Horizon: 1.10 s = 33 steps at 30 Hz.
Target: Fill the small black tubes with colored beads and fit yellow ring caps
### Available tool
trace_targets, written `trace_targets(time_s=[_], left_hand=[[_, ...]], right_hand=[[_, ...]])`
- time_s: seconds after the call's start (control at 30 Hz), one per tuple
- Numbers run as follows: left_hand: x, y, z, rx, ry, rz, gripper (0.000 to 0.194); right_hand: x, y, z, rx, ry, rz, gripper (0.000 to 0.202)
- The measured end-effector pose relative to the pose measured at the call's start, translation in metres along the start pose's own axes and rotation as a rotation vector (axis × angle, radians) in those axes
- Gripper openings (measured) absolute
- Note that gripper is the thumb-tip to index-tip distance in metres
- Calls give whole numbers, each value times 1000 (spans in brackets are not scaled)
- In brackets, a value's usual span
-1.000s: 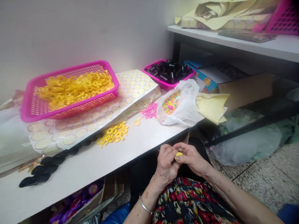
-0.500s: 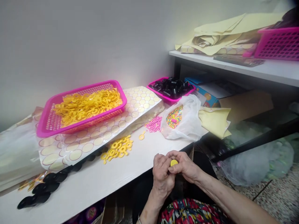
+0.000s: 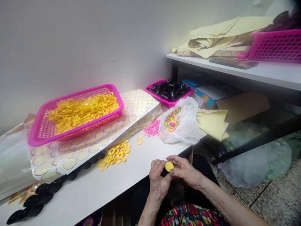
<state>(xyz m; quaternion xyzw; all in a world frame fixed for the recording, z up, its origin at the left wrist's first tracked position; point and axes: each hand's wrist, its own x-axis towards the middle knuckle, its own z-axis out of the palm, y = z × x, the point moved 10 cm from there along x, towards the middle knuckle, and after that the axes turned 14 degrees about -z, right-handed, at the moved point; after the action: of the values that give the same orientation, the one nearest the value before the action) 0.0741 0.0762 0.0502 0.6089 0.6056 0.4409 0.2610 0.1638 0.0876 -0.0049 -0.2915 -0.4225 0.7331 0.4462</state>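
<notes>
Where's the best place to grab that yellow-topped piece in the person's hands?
Probably the far rim of the yellow-topped piece, coming from above on the table side. Its round top faces up with that edge showing, while the right hand has its thumb at the near edge and the left hand curls beside it.

Left hand (image 3: 158, 177): fingers (image 3: 156, 164) bent inward at the knuckles, back of the hand largely in view.
Right hand (image 3: 187, 171): closed in a pinch, thumb (image 3: 174, 172) pointing toward the left hand, forefinger arched above it.
Both hands: close together in front of the body.
Left forearm (image 3: 150, 205): bare, rising steeply from the bottom edge of the view.
Right forearm (image 3: 223, 193): bare, slanting in from the lower right.
</notes>
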Motion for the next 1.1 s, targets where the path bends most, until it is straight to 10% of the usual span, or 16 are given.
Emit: trace_targets(time_s=[0.33, 0.57, 0.7, 0.8, 0.97, 1.1], left_hand=[[-22, 18, 22, 107, -170, 210, 33], [37, -58, -104, 478, 460, -108, 16], [63, -85, -139, 814, 478, -250, 19], [76, -83, -124, 850, 336, -170, 19], [108, -63, -50, 797, 48, -11, 19], [140, -42, -31, 869, 158, -7, 18]], right_hand=[[-25, 3, -34, -886, -210, -24, 22], [2, 56, -50, -1516, -500, 135, 36], [14, 62, -53, -1504, -524, 228, 33], [12, 60, -53, -1495, -540, 223, 35], [8, 36, -42, -1318, -506, 112, 23], [9, -9, -33, -1086, -413, -11, 16]])
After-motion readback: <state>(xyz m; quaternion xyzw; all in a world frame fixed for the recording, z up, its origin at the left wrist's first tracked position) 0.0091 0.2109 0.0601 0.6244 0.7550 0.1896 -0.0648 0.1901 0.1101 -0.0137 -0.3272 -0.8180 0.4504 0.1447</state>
